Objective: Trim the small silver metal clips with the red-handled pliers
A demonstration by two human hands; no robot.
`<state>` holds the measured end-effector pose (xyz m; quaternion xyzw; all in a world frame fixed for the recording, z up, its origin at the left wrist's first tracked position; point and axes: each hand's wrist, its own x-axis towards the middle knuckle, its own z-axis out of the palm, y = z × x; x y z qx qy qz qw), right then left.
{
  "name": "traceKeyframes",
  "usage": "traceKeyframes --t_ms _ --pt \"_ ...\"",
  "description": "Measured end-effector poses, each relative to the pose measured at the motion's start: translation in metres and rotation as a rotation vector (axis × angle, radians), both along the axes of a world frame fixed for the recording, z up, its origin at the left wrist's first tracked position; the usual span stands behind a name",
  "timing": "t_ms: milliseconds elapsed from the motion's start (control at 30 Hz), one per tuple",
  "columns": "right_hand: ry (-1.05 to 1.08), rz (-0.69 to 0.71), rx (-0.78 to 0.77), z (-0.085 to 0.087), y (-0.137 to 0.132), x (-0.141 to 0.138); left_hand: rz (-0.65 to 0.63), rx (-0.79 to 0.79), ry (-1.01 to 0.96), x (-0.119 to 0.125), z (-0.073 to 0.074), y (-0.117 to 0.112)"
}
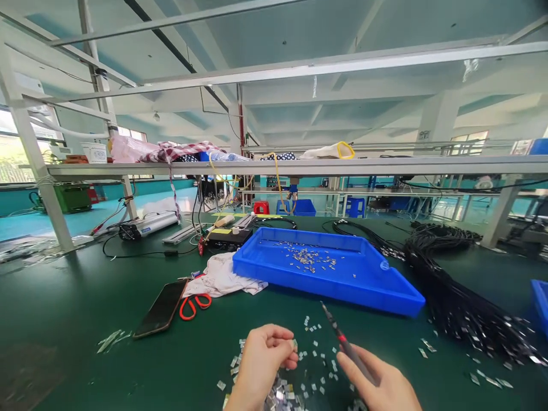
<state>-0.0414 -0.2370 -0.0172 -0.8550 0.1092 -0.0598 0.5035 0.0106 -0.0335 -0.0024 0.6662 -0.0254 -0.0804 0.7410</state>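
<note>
My left hand (269,357) is closed in a pinch above the table, with a small pale flat piece (294,345) at its fingertips. My right hand (377,378) grips a dark pen-like tool (351,353) with a red band and a narrow metal tip. That tip points up and away, apart from the left hand; whether it is a blade or tweezers I cannot tell. Under and around both hands lie many small shiny metal pieces (282,393), heaped below the left hand and scattered between the two.
Beyond the hands, a blue tray (325,288) holds small metal parts (309,258). To the left are a phone (162,308), red-handled scissors (196,305) and a white cloth (218,275). Bundled black cables (454,291) lie right. A shelf (299,166) spans the green table (85,297).
</note>
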Motion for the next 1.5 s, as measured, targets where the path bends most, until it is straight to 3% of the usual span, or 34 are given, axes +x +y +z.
traceKeyframes --t_ms 267,367,800,1500 --pt "-0.029 -0.024 -0.563 -0.016 0.013 -0.002 0.023 0.037 -0.005 -0.006 0.003 -0.005" --pt "-0.054 -0.013 -0.675 -0.024 0.012 -0.002 0.031 0.064 -0.003 -0.006 0.003 -0.005" --pt "-0.25 -0.037 -0.939 -0.044 0.008 -0.004 0.053 0.118 0.01 -0.003 -0.002 -0.003" --pt "-0.346 -0.021 -1.04 -0.046 0.009 -0.003 0.089 0.157 -0.009 -0.002 -0.004 -0.003"
